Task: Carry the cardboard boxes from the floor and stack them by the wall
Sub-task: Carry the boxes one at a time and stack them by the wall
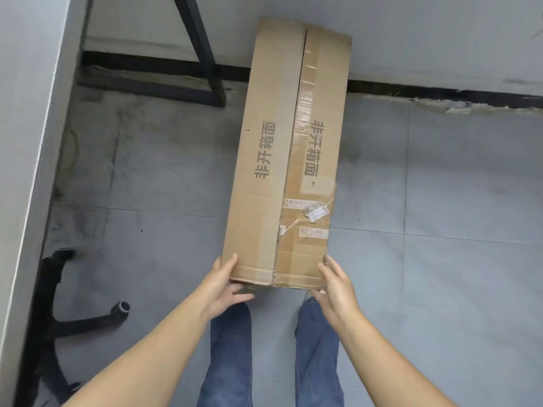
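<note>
A long, narrow cardboard box [264, 160] with printed characters and clear tape along its middle seam stretches away from me toward the white wall [440, 39]. My left hand [223, 286] grips its near left corner, thumb on top and fingers underneath. My right hand [335, 289] holds the near right corner the same way. The near end hangs above the floor in front of my legs. The far end overlaps the wall in view; whether it touches the wall I cannot tell.
A black metal table frame [202, 54] stands by the wall at the left, under a grey tabletop [26, 113]. A black chair base [58, 304] with a castor lies at the lower left. Grey floor tiles [455, 201] spread to the right.
</note>
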